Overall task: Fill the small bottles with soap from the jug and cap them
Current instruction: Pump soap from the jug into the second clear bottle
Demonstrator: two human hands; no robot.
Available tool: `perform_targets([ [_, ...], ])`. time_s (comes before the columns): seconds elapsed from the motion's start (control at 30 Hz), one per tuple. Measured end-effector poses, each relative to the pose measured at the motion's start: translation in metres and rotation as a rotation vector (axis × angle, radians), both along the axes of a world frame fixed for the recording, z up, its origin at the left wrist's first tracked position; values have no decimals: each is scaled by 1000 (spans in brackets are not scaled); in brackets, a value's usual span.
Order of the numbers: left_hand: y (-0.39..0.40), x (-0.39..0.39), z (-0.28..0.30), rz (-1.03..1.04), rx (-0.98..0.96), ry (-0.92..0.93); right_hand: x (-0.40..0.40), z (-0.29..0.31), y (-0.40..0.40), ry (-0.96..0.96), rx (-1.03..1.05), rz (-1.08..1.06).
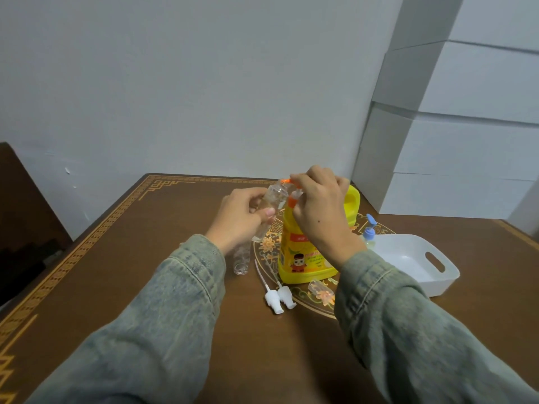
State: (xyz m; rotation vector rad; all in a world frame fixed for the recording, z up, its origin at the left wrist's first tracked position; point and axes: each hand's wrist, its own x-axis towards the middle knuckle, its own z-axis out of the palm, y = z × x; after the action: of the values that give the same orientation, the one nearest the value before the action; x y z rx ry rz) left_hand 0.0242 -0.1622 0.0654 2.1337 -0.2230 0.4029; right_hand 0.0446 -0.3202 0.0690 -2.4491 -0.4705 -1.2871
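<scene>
We see a glossy yellow plastic jug (303,252) on the smooth brown wooden table (122,258); beside the jug, a matt white plastic tray (437,275).

Jug (303,252) mid-table (145,287); tray (437,275) right; pump caps (278,298) in front.

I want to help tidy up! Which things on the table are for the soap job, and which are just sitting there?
For the job:
yellow jug
small bottle in the left hand
right hand on the jug's pump
empty bottle
lying bottle
two white caps

Just sitting there:
white basket
blue pump bottle
white boxes
</scene>
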Motion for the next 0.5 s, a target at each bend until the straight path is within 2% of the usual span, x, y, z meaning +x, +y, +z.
perform_targets([
  [0.2, 1, 3, -21, -39, -83, 46, -1, -15, 1, 29, -6, 13],
  [0.5, -3, 5, -11, -157, -181, 82, -13, 0, -1, 76, 36, 40],
])
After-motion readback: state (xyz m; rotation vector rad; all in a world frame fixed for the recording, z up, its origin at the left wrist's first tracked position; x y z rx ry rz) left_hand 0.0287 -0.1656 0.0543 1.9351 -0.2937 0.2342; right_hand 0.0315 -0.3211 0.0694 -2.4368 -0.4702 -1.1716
